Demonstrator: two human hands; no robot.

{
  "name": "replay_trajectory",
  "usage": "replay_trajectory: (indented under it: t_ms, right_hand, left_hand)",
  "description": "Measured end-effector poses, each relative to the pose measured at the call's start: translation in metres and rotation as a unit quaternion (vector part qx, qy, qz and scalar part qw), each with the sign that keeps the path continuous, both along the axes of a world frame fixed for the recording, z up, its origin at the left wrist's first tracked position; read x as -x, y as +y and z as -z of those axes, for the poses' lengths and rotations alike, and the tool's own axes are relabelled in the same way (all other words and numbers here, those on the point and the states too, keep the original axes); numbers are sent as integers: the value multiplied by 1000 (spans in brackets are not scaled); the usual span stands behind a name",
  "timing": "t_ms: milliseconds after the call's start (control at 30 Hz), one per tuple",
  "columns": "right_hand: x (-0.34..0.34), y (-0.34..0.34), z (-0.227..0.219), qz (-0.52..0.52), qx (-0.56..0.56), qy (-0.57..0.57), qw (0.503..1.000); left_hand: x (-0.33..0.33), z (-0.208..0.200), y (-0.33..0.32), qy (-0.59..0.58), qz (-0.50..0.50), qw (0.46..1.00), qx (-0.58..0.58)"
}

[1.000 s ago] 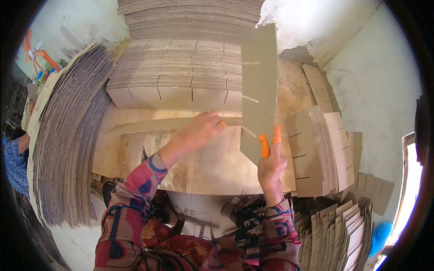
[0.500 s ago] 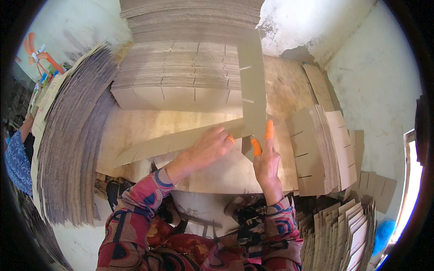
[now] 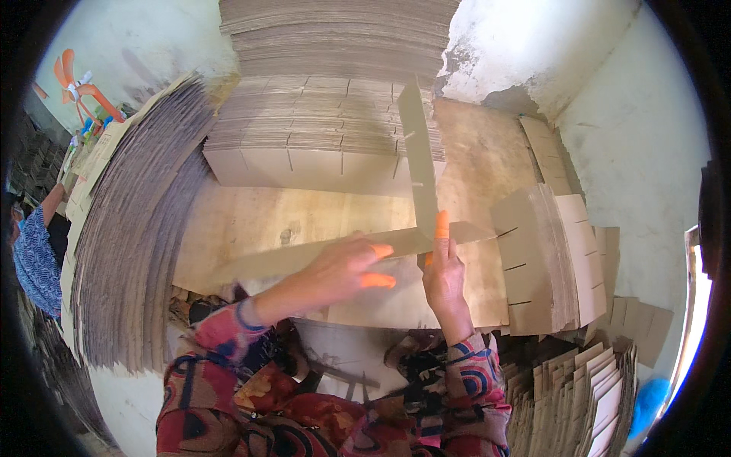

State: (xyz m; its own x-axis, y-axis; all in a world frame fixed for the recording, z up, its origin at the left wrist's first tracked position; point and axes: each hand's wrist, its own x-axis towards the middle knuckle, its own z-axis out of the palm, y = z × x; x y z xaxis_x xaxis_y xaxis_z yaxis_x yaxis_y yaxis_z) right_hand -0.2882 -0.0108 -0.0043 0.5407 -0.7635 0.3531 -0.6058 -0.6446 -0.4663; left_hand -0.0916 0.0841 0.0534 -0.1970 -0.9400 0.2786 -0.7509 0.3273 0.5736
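My right hand (image 3: 444, 282) grips the lower end of a narrow slotted cardboard strip (image 3: 416, 145), which rises away from me. Its orange-capped index finger lies straight along the strip. Crossing there is a long cardboard strip (image 3: 278, 259), running to the left, with a short end (image 3: 474, 231) showing to the right. My left hand (image 3: 335, 273) is over the long strip, slightly blurred. Two of its orange-capped fingertips point right and stand apart with nothing visible between them; its other fingers are partly hidden.
Slotted cardboard pieces are stacked at the back of the wooden table (image 3: 251, 206). A tall cardboard stack (image 3: 145, 221) stands left, another bundle (image 3: 537, 259) right. More pieces (image 3: 579, 400) stand low at the right. Beyond the left stack are an orange fan (image 3: 75, 87) and another person's sleeve (image 3: 38, 255).
My left hand has moved slightly left and down, and its fingertips have spread apart. The upright strip has turned more edge-on, and my right hand has shifted slightly left. The view has shifted slightly.
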Motion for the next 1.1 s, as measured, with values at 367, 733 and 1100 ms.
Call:
replay_trajectory:
  t_ms: [367, 733, 1100]
  right_hand:
    - [-3, 7, -15, 14, 26, -77, 997]
    - [-5, 1, -9, 10, 6, -70, 997]
    - [0, 2, -7, 8, 8, -49, 999]
  left_hand:
    - [-112, 11, -81, -209, -140, 967, 44]
    - [-104, 73, -155, -299, -192, 925, 133]
    - [-94, 51, -129, -201, -78, 960, 177]
